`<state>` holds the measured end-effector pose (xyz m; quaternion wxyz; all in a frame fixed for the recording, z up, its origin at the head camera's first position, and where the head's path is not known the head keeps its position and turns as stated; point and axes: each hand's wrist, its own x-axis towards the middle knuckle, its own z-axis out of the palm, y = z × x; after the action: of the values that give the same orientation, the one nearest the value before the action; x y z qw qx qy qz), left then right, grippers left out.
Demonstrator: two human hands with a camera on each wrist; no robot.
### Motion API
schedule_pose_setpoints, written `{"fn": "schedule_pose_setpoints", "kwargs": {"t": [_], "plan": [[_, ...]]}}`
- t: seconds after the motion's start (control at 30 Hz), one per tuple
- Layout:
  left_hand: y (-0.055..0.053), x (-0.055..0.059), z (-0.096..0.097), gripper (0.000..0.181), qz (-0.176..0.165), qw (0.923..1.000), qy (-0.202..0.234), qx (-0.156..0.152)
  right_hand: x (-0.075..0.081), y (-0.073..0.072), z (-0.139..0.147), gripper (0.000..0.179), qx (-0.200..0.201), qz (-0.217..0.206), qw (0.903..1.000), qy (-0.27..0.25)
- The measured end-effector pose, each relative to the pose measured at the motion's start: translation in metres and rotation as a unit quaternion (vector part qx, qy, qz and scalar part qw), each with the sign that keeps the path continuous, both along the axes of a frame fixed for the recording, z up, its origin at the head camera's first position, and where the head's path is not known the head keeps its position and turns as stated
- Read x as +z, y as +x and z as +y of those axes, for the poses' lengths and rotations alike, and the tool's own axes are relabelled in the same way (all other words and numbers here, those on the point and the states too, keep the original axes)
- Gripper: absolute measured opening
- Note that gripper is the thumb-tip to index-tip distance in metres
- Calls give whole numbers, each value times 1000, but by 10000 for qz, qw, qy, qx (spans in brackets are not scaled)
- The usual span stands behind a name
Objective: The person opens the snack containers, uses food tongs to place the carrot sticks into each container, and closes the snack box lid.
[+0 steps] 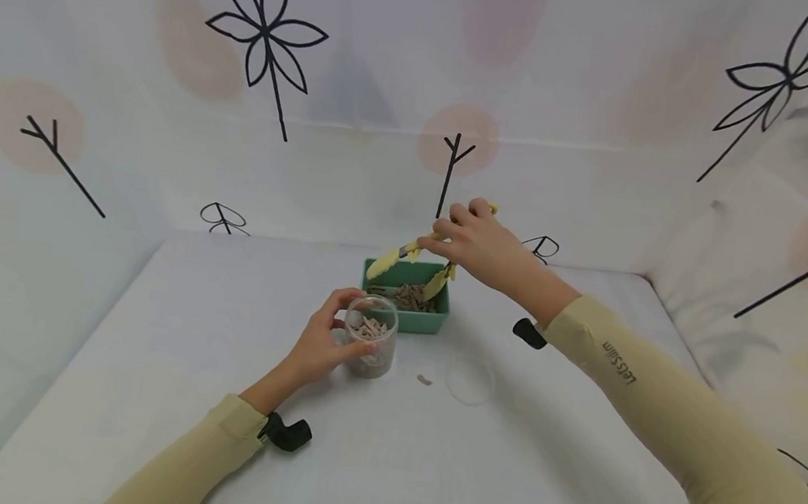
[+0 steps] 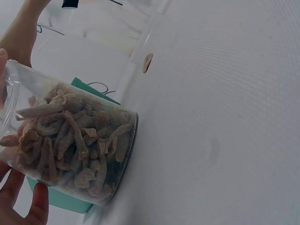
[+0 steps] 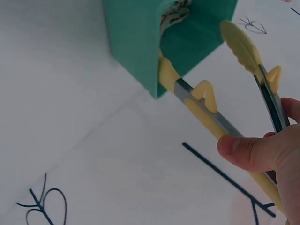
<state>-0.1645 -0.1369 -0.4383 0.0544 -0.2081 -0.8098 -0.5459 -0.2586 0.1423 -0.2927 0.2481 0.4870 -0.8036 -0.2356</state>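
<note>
My left hand (image 1: pixel 326 341) holds a clear round jar (image 1: pixel 370 360) on the table, with fingers and thumb around its side. The jar is part-filled with brown, stick-like dried pieces (image 2: pixel 79 140). In my right hand (image 1: pixel 483 246) are yellow-tipped tongs (image 3: pixel 211 117), gripped along their arms and spread apart. One tong tip reaches inside the green rectangular box (image 1: pixel 420 323); the other stands over the box's left side. More brown dried pieces (image 1: pixel 411 296) lie in the box, behind the jar.
A single brown piece (image 1: pixel 425 379) lies on the white table right of the jar. Beside it is a clear round lid (image 1: pixel 470 381). Patterned white cloth (image 1: pixel 381 179) rises behind the table.
</note>
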Motion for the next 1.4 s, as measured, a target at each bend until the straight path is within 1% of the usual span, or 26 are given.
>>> {"fn": "schedule_pose_setpoints", "kwargs": {"t": [0.17,0.27,0.33,0.37,0.5,0.6,0.7,0.8,0.9,1.07,1.17,1.3,1.4], "plan": [[0,0,-1,74,19,10000,24,75,-10,-8,14,62,50,-420,9966,-711],[-1,-1,0,75,-43,9999,6,108,-16,-11,17,65,137,-501,9952,-834],[0,1,1,76,-74,9999,-25,114,-19,-13,17,63,260,-438,9951,-844],[1,4,2,76,-96,9999,-32,114,-20,-13,17,62,320,-390,9953,-823],[12,24,6,72,-120,9999,-52,64,-22,-12,14,57,472,-185,9963,-694],[19,36,8,69,-116,9999,-49,18,-21,-9,13,53,439,-134,9972,-592],[21,38,9,68,-135,9999,-32,29,-22,-7,13,53,367,-158,9977,-551],[21,37,9,69,-153,9999,5,22,-24,-6,16,59,307,-263,9978,-517],[21,36,9,69,-133,9999,2,1,-28,-5,21,61,265,-394,9977,-475],[21,36,9,68,-84,10000,-23,2,-34,-4,30,44,229,-747,9955,-539],[13,23,7,72,-78,10000,-10,29,-35,-6,31,38,278,-849,9947,-502],[2,4,3,77,-106,9999,-8,81,-33,-7,28,42,251,-756,9959,-434],[1,1,2,77,-105,9999,25,84,-30,-7,23,48,211,-582,9974,-361]]}}
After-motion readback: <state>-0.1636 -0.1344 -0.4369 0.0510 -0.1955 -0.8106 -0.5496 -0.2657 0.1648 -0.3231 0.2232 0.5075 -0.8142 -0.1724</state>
